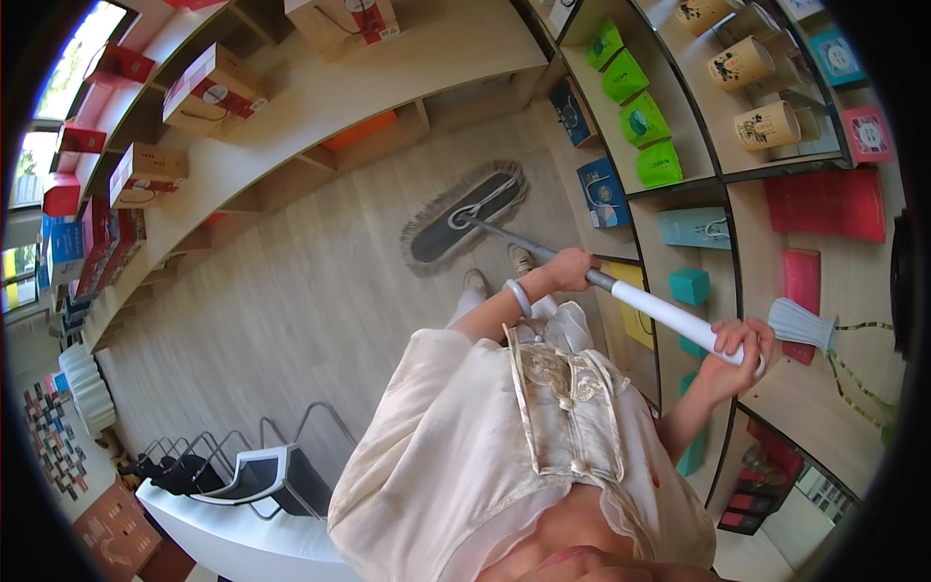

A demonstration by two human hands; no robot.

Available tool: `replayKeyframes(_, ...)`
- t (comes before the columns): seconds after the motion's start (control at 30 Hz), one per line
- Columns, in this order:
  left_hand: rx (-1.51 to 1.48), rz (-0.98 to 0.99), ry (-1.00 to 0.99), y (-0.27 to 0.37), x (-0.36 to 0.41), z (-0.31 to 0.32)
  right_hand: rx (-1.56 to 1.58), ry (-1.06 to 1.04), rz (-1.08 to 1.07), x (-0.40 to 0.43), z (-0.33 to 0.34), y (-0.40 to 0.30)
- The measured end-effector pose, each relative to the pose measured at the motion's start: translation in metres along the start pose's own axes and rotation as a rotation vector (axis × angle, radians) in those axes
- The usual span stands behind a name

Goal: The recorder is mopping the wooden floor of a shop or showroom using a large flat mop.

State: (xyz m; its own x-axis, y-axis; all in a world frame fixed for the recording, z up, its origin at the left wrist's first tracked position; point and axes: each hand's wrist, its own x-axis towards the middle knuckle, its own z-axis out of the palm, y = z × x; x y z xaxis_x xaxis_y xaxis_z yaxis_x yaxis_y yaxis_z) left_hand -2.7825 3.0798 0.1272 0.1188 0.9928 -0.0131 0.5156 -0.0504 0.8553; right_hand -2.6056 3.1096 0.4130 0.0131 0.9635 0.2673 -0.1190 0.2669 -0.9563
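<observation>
A dust mop with a wide, flat, grey-fringed head [465, 218] lies on the wood-look floor, ahead of my shoes. Its pole slants from the head up towards the right side of the view. My left hand [572, 269], with a pale bangle at the wrist, is wrapped around the grey part of the pole [520, 242]. Higher up, the fingers of my right hand [738, 356] close around the end of the white handle [665, 314]. Beside that hand, a pale blue ribbed vase [800, 324] with green stems appears on the shelving.
Shelving with green pouches [644, 120], cylindrical canisters [767, 125] and a blue gift bag [604, 193] stands close on the right. A long wooden display counter [407, 62] bearing boxes [214, 91] curves along the far left. Metal-framed chairs [269, 473] stand by a white table [233, 542] at lower left.
</observation>
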Motion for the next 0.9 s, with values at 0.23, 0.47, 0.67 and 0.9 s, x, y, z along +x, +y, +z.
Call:
replayKeyframes(0.23,-0.081,-0.386,0.179,-0.059,-0.122,-0.024,0.35,-0.551,0.354,-0.013,0.054,0.089)
replayKeyframes(0.47,0.012,-0.76,0.559,-0.133,-0.288,-0.003,0.135,-1.277,0.541,-0.089,0.116,0.134)
replayKeyframes(0.67,0.254,-1.142,0.844,-0.128,-0.351,0.057,0.199,-1.581,0.655,-0.135,0.09,0.14)
replayKeyframes(0.9,0.148,-0.767,0.909,-0.053,-0.255,0.102,0.178,-1.522,0.321,-0.076,-0.007,0.085)
